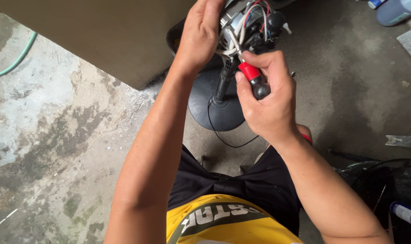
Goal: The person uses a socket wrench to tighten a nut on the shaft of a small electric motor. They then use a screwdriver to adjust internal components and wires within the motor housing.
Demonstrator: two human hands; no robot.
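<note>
My left hand [201, 34] grips the side of an exposed fan motor [250, 25] with red, white and black wires, near the top of the head view. My right hand [266, 101] is shut on a screwdriver [253, 77] with a red and black handle; its tip points up into the motor. The motor sits on a black pole above a round black base [210, 108] standing on the concrete floor. A black cord trails from the base.
A tan wall corner [101, 36] stands to the left. A green hose [15, 61] lies at far left. Blue bottle [395, 11] top right, black fan grille [386, 180] and a spray can [406, 213] lower right.
</note>
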